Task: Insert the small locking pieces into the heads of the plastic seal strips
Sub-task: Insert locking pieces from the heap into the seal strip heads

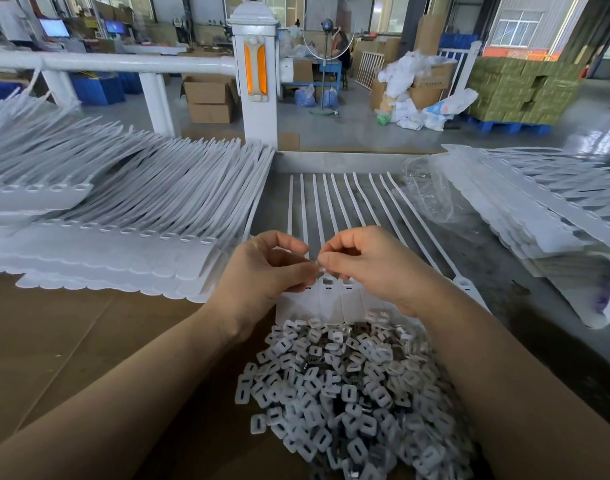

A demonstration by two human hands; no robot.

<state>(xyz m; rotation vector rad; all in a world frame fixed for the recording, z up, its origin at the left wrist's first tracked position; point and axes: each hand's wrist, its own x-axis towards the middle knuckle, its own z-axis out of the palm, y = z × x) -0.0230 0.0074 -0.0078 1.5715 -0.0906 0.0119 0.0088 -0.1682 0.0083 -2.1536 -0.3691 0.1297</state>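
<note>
A joined row of white plastic seal strips (334,209) lies across the table's middle, tails pointing away, heads (327,284) near me with open slots. My left hand (262,271) and my right hand (372,261) meet just above those heads, fingertips pinched together on a small locking piece (315,262) that is mostly hidden. A big heap of small white and metal locking pieces (348,393) lies between my forearms.
A thick stack of white seal strips (123,216) fills the left of the table. Another stack (545,209) lies on clear plastic bags at the right. Brown cardboard (71,341) covers the near left. A white railing post (258,74) stands behind.
</note>
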